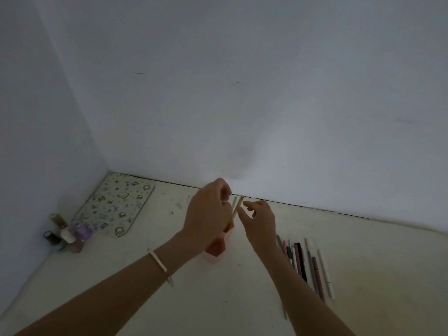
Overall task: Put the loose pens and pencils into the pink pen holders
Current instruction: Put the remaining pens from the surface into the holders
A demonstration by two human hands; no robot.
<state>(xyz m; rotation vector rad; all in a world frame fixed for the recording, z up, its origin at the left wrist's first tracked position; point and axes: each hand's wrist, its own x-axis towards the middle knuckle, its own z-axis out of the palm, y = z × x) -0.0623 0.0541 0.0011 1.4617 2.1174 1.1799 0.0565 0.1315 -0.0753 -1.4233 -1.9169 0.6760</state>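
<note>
Fingers (224, 190) of left hand (208, 214) pinch upright pens (234, 207) in pink holder (213, 251).
Right hand (260, 219), released, lies nearer the loose pens (303, 263) to its right.

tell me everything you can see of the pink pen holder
The pink pen holder looks like coral-pink plastic, made of hexagonal open-topped cells joined together. It stands upright on the pale table, left of the row of loose pens. The left hand covers most of it, so whether that hand touches it is unclear. Two thin pale pens rise from its far cell.
</note>
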